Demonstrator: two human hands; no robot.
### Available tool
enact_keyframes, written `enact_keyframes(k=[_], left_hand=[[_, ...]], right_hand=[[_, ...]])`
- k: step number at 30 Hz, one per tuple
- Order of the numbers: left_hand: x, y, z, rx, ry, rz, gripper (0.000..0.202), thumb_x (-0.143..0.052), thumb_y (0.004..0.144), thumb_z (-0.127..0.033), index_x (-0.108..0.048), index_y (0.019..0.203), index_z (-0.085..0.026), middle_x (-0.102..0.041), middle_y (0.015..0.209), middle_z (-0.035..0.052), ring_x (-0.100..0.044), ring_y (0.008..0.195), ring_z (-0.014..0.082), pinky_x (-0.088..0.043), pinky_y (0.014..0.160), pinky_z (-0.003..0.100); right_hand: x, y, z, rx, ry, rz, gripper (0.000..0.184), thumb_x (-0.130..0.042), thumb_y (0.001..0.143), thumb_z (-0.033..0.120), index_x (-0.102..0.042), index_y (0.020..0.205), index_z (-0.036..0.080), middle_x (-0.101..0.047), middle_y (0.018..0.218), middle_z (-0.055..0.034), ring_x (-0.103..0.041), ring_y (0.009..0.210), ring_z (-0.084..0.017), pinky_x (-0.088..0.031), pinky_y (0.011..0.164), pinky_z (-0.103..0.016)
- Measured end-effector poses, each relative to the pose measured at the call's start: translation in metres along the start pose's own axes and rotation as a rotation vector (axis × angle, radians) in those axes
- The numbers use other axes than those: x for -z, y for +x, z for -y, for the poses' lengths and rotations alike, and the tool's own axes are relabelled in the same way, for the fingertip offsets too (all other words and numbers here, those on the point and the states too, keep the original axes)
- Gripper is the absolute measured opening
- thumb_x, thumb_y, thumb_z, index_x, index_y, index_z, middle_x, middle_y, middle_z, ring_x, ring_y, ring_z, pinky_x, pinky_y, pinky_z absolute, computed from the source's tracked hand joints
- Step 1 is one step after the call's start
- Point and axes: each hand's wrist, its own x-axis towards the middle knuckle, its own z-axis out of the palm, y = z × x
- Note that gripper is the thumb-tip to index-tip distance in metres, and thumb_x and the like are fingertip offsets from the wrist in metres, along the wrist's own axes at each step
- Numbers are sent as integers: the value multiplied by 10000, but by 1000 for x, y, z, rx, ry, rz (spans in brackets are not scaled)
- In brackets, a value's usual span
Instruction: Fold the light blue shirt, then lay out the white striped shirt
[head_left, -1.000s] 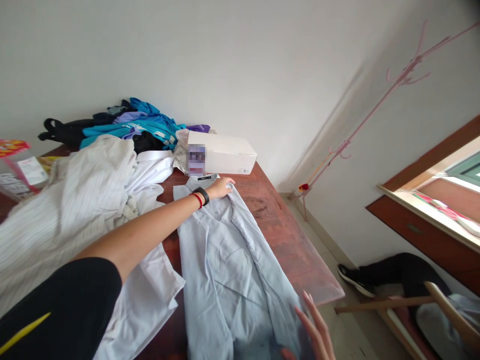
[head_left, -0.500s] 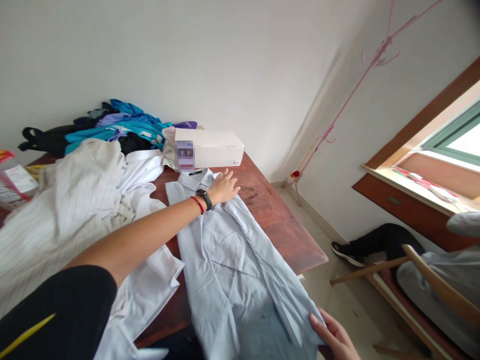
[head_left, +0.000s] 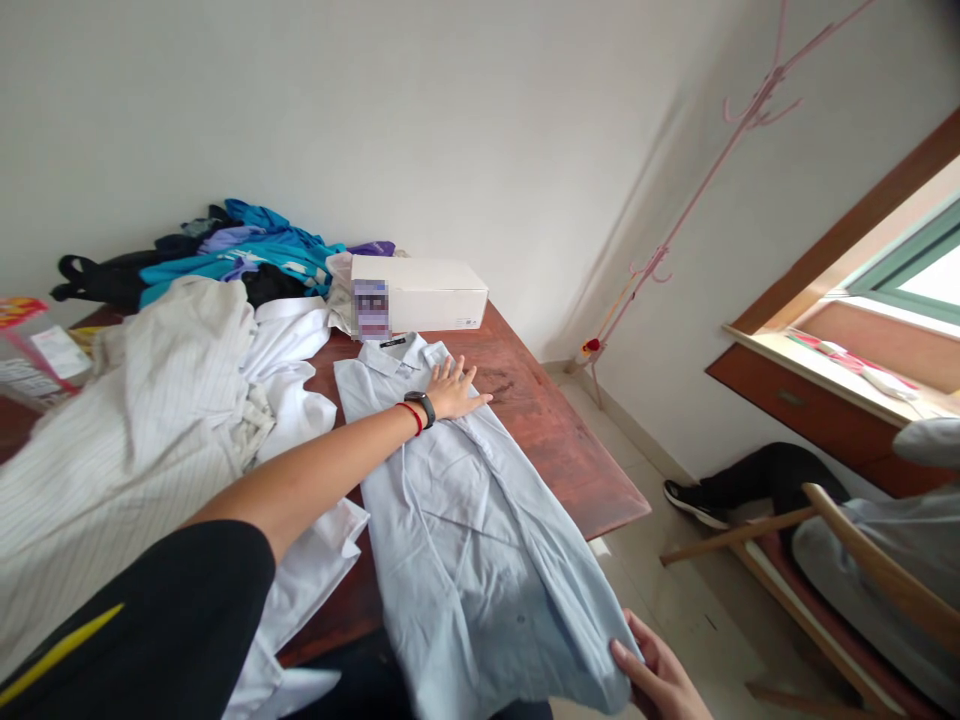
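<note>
A light blue shirt (head_left: 480,540) lies stretched along the table, its collar at the far end beside the white box and its near end hanging over the front edge. My left hand (head_left: 454,390), with a dark watch and a red cord at the wrist, rests flat on the shirt just below the collar, fingers spread. Down at the lower right, my right hand (head_left: 656,670) pinches the shirt's near right corner between thumb and fingers. The sides of the shirt are folded inward over its middle.
White and striped clothes (head_left: 165,400) cover the table's left side, with blue and black garments (head_left: 247,250) behind. A white box (head_left: 427,290) stands at the back of the wooden table (head_left: 555,450). To the right are a pink coat stand (head_left: 705,200) and a seated person (head_left: 780,480).
My left hand has slid slightly right and toward me over the shirt. My right hand keeps its hold, and the shirt's near end now hangs smoother.
</note>
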Motion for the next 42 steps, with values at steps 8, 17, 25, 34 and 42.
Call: enact_keyframes(k=[8, 17, 25, 34, 42], left_hand=[[14, -45, -44, -183, 72, 9, 866, -263, 1015, -704, -226, 1662, -131, -110, 1723, 191, -60, 1585, 417, -109, 1253, 597], [-7, -105, -55, -354, 72, 116, 817, -308, 1006, -725, -211, 1671, -260, -78, 1738, 126, -23, 1585, 427, -74, 1215, 694], [9, -115, -66, -315, 83, 161, 809, -334, 1034, -667, -213, 1670, -182, -76, 1728, 181, -43, 1582, 432, -103, 1233, 648], [13, -302, -103, -1213, 89, 11, 414, -641, 948, -297, -644, 1357, -229, -635, 1423, 109, -587, 1315, 284, -474, 1068, 452], [-56, -322, -56, -1261, 138, -318, 136, -618, 970, -211, -716, 877, -224, -651, 1404, 66, -509, 1413, 292, -393, 1169, 483]], right_hand=[[-1, 11, 16, -53, -155, 160, 504, -830, 753, 619, -788, 992, 178, -717, 854, -55, -608, 750, -184, -535, 713, -296], [4, 8, 15, -5, -137, 175, 511, -831, 778, 561, -764, 1131, 198, -715, 845, -45, -616, 742, -195, -514, 646, -271], [6, 2, 22, -11, -111, 205, 452, -822, 800, 545, -770, 1084, 198, -700, 804, -27, -582, 650, -140, -506, 596, -236], [5, 6, 23, 20, -178, 223, 476, -796, 806, 578, -706, 1120, 233, -714, 929, -26, -621, 723, -173, -505, 624, -255], [7, 6, 25, 35, -173, 183, 532, -834, 769, 559, -597, 1177, 313, -667, 858, 41, -596, 679, -155, -463, 604, -237]])
